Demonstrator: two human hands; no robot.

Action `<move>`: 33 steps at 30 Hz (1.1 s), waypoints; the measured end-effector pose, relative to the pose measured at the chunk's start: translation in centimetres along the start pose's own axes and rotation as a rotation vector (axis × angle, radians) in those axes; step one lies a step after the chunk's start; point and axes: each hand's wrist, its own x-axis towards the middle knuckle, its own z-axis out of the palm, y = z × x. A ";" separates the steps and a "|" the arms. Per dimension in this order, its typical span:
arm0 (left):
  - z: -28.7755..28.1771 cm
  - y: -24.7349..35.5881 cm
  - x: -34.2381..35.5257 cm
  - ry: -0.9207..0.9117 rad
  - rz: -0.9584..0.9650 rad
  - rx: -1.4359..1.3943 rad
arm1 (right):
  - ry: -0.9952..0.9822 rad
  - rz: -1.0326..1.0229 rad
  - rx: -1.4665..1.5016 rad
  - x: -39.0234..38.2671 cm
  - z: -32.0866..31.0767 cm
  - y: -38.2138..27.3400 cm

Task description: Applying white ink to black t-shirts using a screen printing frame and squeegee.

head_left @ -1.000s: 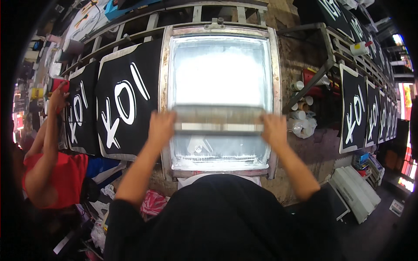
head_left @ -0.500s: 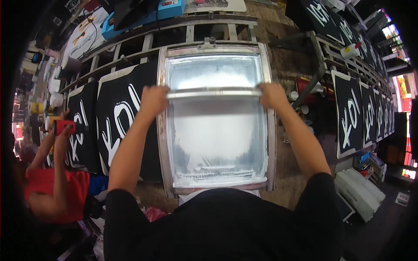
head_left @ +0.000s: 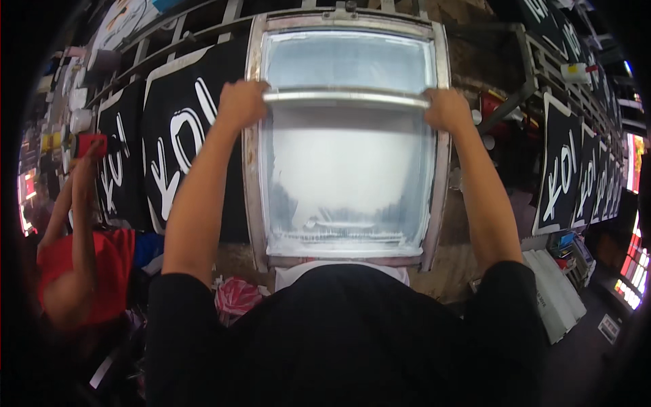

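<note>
A silver squeegee (head_left: 346, 99) lies crosswise over the upper part of a screen-printing frame (head_left: 253, 169) in front of me. My left hand (head_left: 243, 104) is closed round its left end, and my right hand (head_left: 448, 110) grips the right end. Both arms are stretched forward. Below the squeegee, white ink (head_left: 352, 166) covers the middle of the mesh, with streaks and ridges of it along the near edge. Greyish mesh (head_left: 349, 64) shows beyond the bar. What lies under the frame is hidden, except a pale edge on the near side.
Black panels with white lettering lie left (head_left: 180, 129) and right (head_left: 559, 166) on metal racks. At far left, a person in a red top (head_left: 85, 271) holds a red cylindrical thing (head_left: 88, 145). Grey-white stacked sheets (head_left: 553, 295) stand lower right; a pink plastic bag (head_left: 237, 296) lies near my left side.
My view has shifted, so the frame appears higher and slightly larger. The squeegee keeps about the same place across the upper mesh, still held in both hands.
</note>
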 end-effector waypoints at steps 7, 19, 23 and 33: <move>7.9 3.3 -23.5 0.041 0.053 -0.123 | 0.084 -0.076 0.175 -23.0 9.6 -3.3; 2.2 2.4 -16.8 0.091 0.128 -0.072 | -0.024 -0.057 0.118 -16.1 2.4 -1.3; -1.6 0.8 -4.3 0.167 0.070 -0.031 | 0.034 0.034 0.078 -5.2 -2.6 -0.2; -3.7 -1.5 10.5 0.010 0.007 0.057 | 0.091 0.123 -0.069 10.0 -3.8 1.6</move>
